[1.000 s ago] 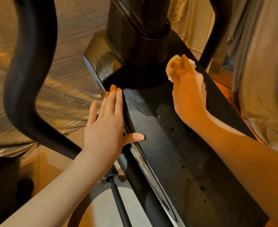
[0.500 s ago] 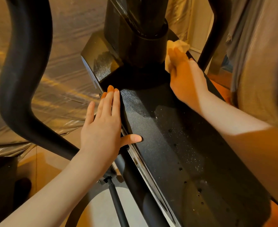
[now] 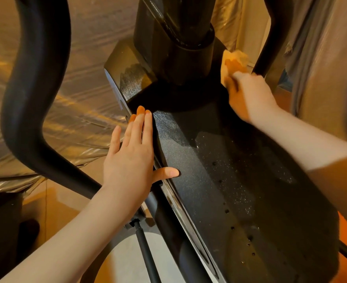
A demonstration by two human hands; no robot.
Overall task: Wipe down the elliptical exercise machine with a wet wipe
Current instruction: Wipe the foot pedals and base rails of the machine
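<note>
The elliptical's black textured housing (image 3: 219, 180) runs from bottom right up to its thick centre column (image 3: 174, 37). My left hand (image 3: 131, 158) lies flat on the housing's left edge, fingers straight, thumb spread onto the top. My right hand (image 3: 248, 92) presses a crumpled wet wipe (image 3: 234, 58) against the housing's far right side beside the column; my fingers cover part of the wipe. A damp, shiny patch shows on the housing near its middle.
A curved black handlebar arm (image 3: 29, 99) sweeps down on the left and another black arm (image 3: 272, 33) rises at top right. Shiny plastic sheeting (image 3: 76, 99) covers the floor on the left. Grey fabric (image 3: 327, 68) hangs at the right edge.
My right hand has slid the wipe up and to the right along the housing, past the column's base. My left hand has stayed in place.
</note>
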